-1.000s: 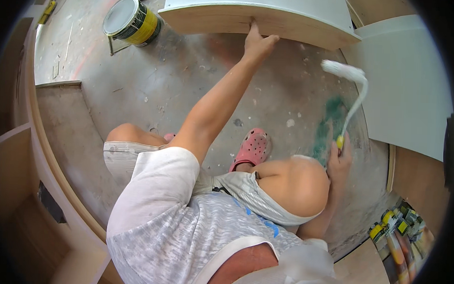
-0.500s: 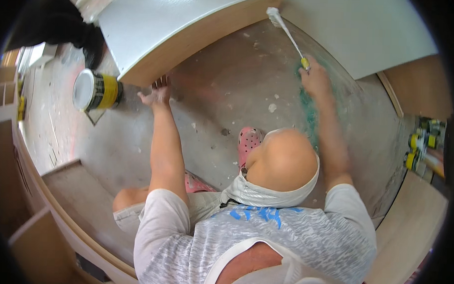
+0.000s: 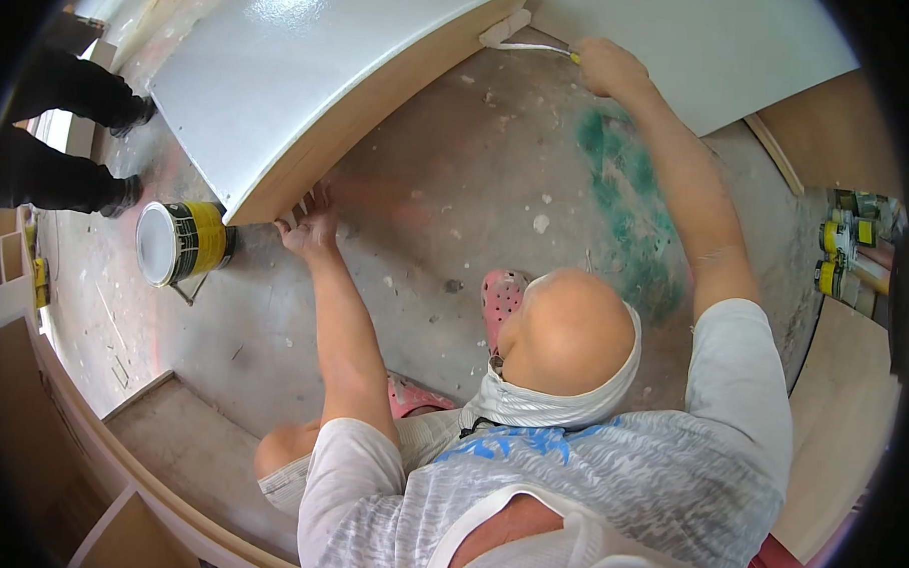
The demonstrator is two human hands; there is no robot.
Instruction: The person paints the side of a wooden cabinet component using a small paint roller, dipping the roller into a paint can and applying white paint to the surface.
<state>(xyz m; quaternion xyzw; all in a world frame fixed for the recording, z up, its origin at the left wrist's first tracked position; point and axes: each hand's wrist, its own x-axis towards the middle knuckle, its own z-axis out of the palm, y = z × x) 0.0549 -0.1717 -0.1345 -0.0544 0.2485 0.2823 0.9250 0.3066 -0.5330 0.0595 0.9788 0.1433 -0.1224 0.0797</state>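
Note:
My right hand (image 3: 610,67) is closed around the yellow handle of a small paint roller (image 3: 505,30). The roller's white head lies against the bare wooden side (image 3: 407,72) of a white-topped cabinet (image 3: 292,63), near its far right end. At the cabinet's near left corner my left hand (image 3: 312,229) is raised with its fingers apart, touching or close to the lower edge of the wooden side. Some of its fingertips are hard to make out there. A paint bucket (image 3: 201,240), yellow and black with a pale lid or end, lies just left of that hand.
Another white panel (image 3: 683,52) stands at the far right. Several paint cans (image 3: 835,237) cluster at the right edge. A green stain (image 3: 632,205) marks the spotted floor. Wooden cabinet frames (image 3: 81,371) curve along the left. Another person's dark-clad legs (image 3: 68,170) are at the far left.
My right hand has swung up and left, bringing the roller from upright to nearly level against the wooden side. The view has shifted, and more of the other person's legs shows.

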